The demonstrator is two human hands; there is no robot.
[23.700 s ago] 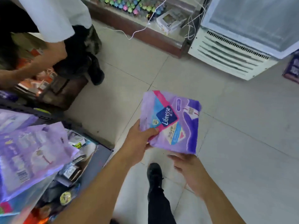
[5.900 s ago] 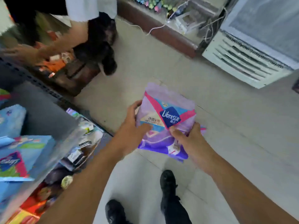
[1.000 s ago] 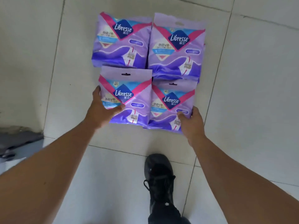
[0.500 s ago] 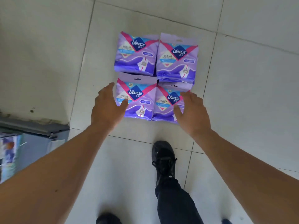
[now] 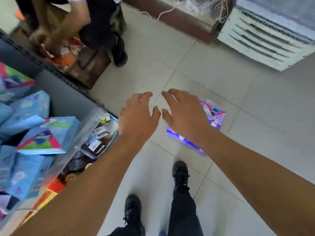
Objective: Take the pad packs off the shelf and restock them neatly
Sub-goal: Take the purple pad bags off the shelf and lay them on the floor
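Note:
Purple Libresse pad packs [image 5: 214,114] lie flat on the tiled floor, mostly hidden behind my right hand and forearm. My right hand [image 5: 184,113] hovers above them with fingers spread, holding nothing. My left hand [image 5: 138,116] is beside it to the left, also empty with fingers apart. At the left, the grey shelf [image 5: 68,99] carries blue pad packs [image 5: 46,135] lying in a loose jumble.
Another person [image 5: 95,23] bends over a low box of goods at the top left. A white freezer [image 5: 265,34] stands at the top right, next to a brown counter base [image 5: 179,19] with cables. A lower shelf tray [image 5: 100,133] holds small boxes. My black shoes stand below.
My hands have lifted off the purple packs and risen with fingers spread. The view has swung up and left, so the shelf and the other person are in sight again.

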